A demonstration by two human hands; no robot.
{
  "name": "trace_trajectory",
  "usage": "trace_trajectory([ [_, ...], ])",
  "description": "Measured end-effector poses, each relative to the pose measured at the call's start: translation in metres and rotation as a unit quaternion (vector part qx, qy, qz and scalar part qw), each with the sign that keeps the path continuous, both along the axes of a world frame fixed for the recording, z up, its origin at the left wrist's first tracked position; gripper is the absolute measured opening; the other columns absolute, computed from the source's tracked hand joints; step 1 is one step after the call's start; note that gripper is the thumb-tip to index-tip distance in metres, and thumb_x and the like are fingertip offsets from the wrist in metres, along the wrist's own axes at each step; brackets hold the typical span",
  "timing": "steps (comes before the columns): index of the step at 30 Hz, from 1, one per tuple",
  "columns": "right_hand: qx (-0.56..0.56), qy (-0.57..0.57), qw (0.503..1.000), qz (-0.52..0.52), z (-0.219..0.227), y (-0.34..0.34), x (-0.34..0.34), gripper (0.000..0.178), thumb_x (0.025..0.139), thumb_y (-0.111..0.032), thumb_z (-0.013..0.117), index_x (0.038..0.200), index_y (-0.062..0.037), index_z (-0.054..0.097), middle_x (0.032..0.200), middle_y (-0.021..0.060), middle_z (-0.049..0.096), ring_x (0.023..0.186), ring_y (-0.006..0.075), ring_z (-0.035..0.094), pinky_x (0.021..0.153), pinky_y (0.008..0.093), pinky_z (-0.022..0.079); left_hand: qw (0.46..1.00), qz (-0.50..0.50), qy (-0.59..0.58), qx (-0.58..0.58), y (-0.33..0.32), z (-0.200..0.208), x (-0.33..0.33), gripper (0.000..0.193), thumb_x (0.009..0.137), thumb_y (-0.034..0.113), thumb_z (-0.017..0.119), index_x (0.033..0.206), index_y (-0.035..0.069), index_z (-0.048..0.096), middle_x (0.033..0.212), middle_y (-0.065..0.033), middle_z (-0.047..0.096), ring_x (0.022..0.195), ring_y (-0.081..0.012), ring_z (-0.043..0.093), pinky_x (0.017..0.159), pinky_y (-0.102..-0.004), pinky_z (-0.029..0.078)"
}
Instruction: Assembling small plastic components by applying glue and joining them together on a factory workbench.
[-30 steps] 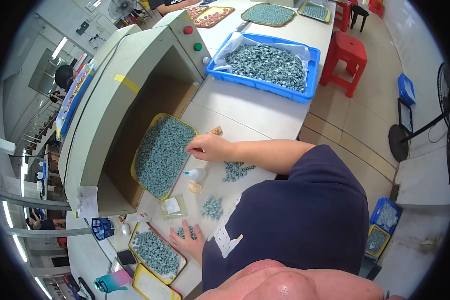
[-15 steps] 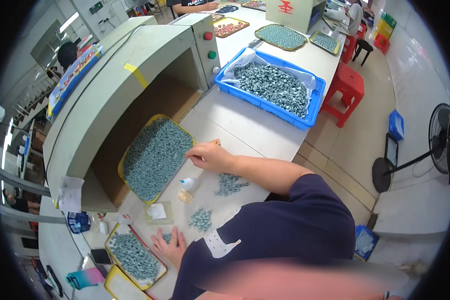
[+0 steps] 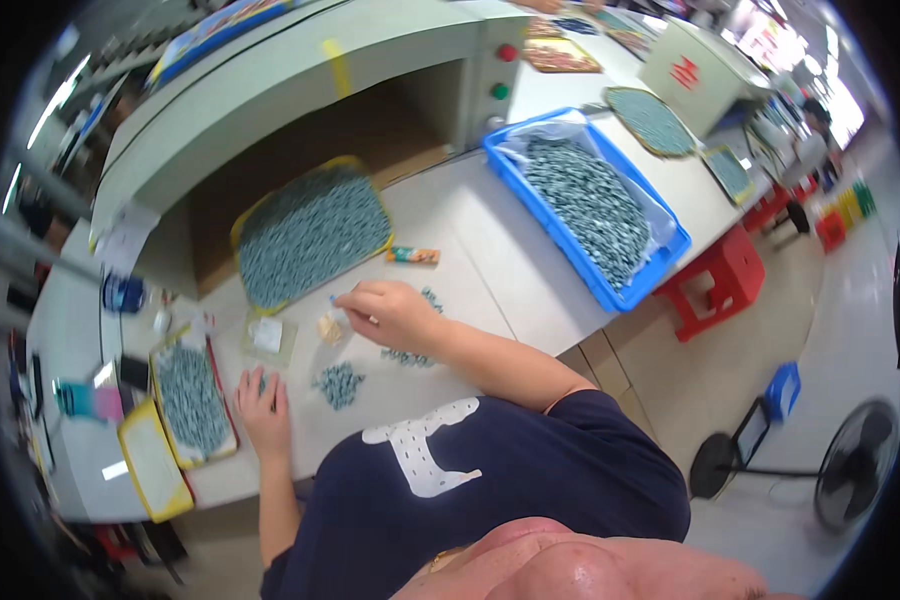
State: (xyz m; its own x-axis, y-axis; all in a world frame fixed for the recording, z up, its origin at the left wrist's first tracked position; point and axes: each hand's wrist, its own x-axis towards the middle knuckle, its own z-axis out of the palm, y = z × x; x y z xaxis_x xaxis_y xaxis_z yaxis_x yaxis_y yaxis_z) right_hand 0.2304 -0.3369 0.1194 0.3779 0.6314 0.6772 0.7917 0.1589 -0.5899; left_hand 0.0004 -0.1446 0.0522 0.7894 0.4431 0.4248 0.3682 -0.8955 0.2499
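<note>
My right hand [image 3: 388, 315] is over the table with its fingers pinched; the fingertips meet at a small white bottle with a blue tip [image 3: 336, 312], and I cannot tell what they hold. Under the bottle is a small tan piece [image 3: 329, 330]. Flat on the tabletop rests my left hand [image 3: 262, 408], fingers stretched out around a few small grey-green pieces [image 3: 263, 382]. Between the hands is a loose heap of grey-green pieces [image 3: 339, 385]; another heap [image 3: 407, 357] is partly hidden by my right forearm. A yellow-rimmed tray [image 3: 390, 232] full of such pieces sits at the box's opening.
Behind the table's front part stands a large pale box [image 3: 270, 95] with an arched opening. A blue bin [image 3: 610, 297] of grey-green pieces is at the right. Left are a smaller filled tray [image 3: 236, 440], a yellow-edged tray [image 3: 155, 470] and a bottle [image 3: 88, 400]. A red stool [image 3: 720, 280] is beyond.
The view has turned. My right hand has moved from the big tray's edge to the small white bottle. My left hand stays on the table near the smaller tray.
</note>
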Motion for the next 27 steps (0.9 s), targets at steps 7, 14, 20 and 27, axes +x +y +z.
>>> trace_trajectory([
  [7,-0.017,-0.057,0.997,0.054,-0.001,0.028,-0.02,0.022,0.074,0.004,0.064,0.094,-0.0053,0.067,0.071,0.0081,0.06,0.063,0.0246,0.06,0.057,0.0331,0.05,1.0,0.008,-0.022,-0.008,0.027,-0.007,-0.011,0.018,0.082,0.013,0.065,0.099,0.007,0.07,0.115,-0.0103,0.063,0.117,-0.032,0.052,0.1,-0.0476,0.034],
  [14,-0.093,-0.053,0.994,0.034,-0.004,0.044,-0.037,0.023,0.074,0.006,0.063,0.095,-0.0035,0.067,0.073,0.0082,0.062,0.062,0.0198,0.061,0.055,0.0296,0.049,0.996,0.012,-0.087,-0.004,0.041,-0.004,-0.03,0.016,0.074,0.016,0.072,0.089,0.011,0.071,0.113,-0.006,0.062,0.116,-0.0301,0.05,0.099,-0.0475,0.034],
  [20,-0.053,-0.053,0.994,-0.083,-0.004,0.053,-0.022,0.021,0.078,0.005,0.063,0.097,-0.0014,0.068,0.073,0.0072,0.063,0.062,0.0149,0.06,0.055,0.026,0.048,0.994,-0.047,-0.078,-0.057,0.064,0.002,-0.035,0.016,0.072,0.017,0.074,0.086,0.012,0.071,0.107,-0.0034,0.061,0.114,-0.029,0.048,0.097,-0.0448,0.034],
  [27,-0.108,0.148,0.972,-0.145,-0.021,0.044,0.014,0.028,0.081,-0.001,0.066,0.109,-0.0013,0.064,0.089,0.0067,0.066,0.076,0.0126,0.061,0.068,0.0244,0.049,0.966,-0.142,-0.106,-0.19,0.092,0.02,-0.009,0.009,0.077,0.008,0.07,0.083,0.003,0.066,0.084,-0.0052,0.059,0.082,-0.0232,0.057,0.071,-0.0343,0.046],
])
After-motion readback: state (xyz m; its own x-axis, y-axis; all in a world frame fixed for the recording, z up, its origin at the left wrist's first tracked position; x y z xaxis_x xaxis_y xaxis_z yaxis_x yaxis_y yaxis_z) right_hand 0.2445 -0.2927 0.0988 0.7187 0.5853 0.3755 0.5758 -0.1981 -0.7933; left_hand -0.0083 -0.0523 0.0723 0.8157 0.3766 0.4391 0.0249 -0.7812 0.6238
